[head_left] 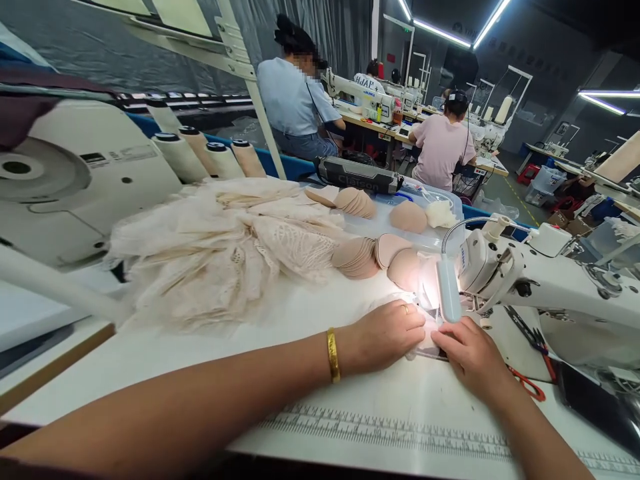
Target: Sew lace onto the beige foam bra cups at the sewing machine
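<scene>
Grey curtain hangs behind the workroom's left half. Along the near bench, from the left, I see a white machine, then thread cones beside it, then a loose heap of cream lace. Beyond sits someone in a blue shirt. Stacks of beige pads come next, just right of the lace, with a clear tray behind.

Now the hands. The left, bangle at its wrist, comes in from the left, fingers bent down onto a pale cloth. The cloth lies between both hands' fingertips, under the lamp; neither hand is clearly nearer. It is mostly covered, so its long axis I can't make out. The right hand angles in opposite, thumb and fingers spread low at the cloth's edge. Whether either pinches or merely presses, I can't tell. Rightmost are the sewing machine, its head just beyond the fingers, and orange-handled scissors.
</scene>
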Motion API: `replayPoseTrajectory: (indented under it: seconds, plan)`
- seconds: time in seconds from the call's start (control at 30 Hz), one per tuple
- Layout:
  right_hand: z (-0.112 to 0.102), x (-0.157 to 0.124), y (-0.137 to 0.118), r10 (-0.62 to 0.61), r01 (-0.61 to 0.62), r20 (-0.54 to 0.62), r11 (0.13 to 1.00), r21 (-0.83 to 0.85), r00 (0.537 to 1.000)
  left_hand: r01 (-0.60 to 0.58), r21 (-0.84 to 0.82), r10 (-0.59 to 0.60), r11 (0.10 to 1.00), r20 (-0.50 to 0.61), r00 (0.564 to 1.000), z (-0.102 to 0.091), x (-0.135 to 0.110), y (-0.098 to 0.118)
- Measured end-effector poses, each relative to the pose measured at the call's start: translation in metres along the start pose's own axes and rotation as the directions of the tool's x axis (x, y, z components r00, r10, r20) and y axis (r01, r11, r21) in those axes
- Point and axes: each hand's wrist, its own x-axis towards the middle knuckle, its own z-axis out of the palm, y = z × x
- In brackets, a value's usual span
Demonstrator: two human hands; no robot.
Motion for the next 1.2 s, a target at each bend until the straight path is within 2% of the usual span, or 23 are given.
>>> replayPoseTrajectory:
  seconds: [0.3,0.57,0.8,1.03,1.2]
  plan:
    - [0.002,-0.002,0.004,0.042,-0.045,0.032,0.996,0.083,0.999,0.092,0.054,-0.095,0.994,0.057,0.994,0.004,0.005,0.004]
    - [0.001,0.0,0.002,0.037,-0.038,0.011,0.997,0.072,0.999,0.064,0.025,-0.065,0.998,0.031,0.997,0.001,0.007,0.003]
    - [0.006,0.0,0.003,0.081,-0.081,-0.027,0.997,0.009,0.996,0.012,-0.02,-0.01,1.0,0.077,0.997,0.008,0.014,-0.017]
    - [0.013,-0.001,0.007,0.123,-0.123,-0.036,0.992,-0.001,0.992,-0.011,-0.149,0.029,0.989,0.115,0.993,0.014,0.021,-0.041]
    - [0.014,0.0,0.006,0.152,-0.152,-0.024,0.988,0.006,0.988,-0.029,-0.195,0.045,0.98,0.08,0.996,0.013,0.025,-0.046]
